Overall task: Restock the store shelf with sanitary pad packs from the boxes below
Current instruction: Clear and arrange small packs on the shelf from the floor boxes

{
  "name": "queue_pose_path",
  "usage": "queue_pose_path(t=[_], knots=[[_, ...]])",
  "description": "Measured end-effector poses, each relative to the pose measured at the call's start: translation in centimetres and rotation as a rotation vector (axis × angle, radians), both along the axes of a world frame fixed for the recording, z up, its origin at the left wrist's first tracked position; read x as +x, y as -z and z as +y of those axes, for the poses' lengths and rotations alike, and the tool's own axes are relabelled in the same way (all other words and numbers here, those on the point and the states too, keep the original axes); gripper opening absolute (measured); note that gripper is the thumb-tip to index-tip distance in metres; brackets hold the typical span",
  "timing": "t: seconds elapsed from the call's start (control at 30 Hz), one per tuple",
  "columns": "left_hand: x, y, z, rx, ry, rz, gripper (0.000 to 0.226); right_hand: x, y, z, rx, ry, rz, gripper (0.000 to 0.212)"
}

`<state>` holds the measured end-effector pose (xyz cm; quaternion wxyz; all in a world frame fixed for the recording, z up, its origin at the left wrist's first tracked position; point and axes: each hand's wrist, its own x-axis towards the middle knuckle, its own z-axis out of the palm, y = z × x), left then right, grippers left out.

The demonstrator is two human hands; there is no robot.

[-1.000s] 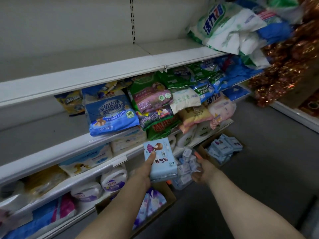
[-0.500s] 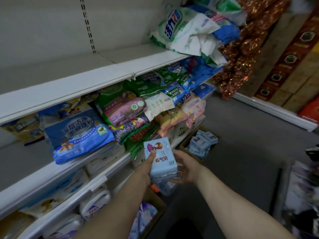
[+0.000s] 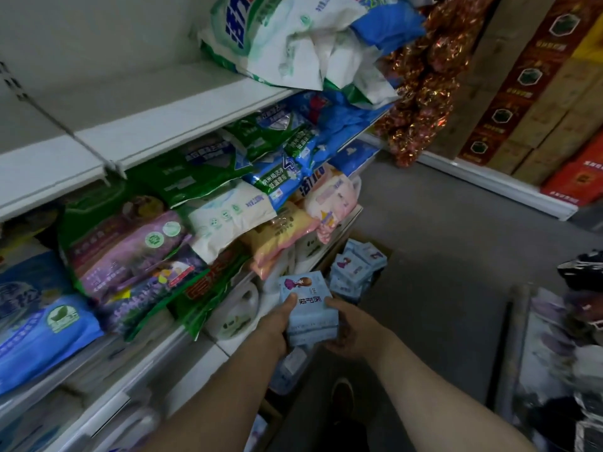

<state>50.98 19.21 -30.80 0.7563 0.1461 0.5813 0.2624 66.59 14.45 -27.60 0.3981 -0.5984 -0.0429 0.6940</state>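
A small stack of light blue sanitary pad packs (image 3: 308,308) is held between both hands at the lower middle of the view. My left hand (image 3: 275,324) grips its left side with the thumb on the top pack's face. My right hand (image 3: 350,327) grips the right side, fingers curled underneath. Beyond the stack, an open cardboard box (image 3: 355,272) on the floor holds several more blue packs. Another box with packs (image 3: 287,370) lies below my hands, mostly hidden. The white shelf (image 3: 156,132) above is bare on its left part.
Detergent bags (image 3: 202,203) crowd the middle shelf and overhang its edge. White jugs (image 3: 235,314) stand on the low shelf. Large bags (image 3: 293,44) pile at the top right. Foil-wrapped goods (image 3: 421,93) and stacked cartons (image 3: 538,102) line the far side. Grey floor (image 3: 440,256) runs between.
My right hand came up from the box and closed on the right side of the packs. The view swung right along the aisle; the left hand kept its hold.
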Motion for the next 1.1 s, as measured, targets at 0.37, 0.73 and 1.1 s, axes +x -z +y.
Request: queue_pose_path(t=[0.37,0.73,1.1], knots=[[16.9,1.1,11.9,-0.072,0.007,-0.002,0.039,16.9,2.9,12.4,-0.116,0.154,0.119,0.046],[21.3,3.9,18.2,-0.139,-0.003,0.024,0.033,20.3,8.0,18.9,-0.156,0.177,0.045,0.061],[24.0,7.7,21.6,-0.192,-0.004,0.035,0.042,23.6,13.9,22.6,-0.286,0.157,0.099,0.081]])
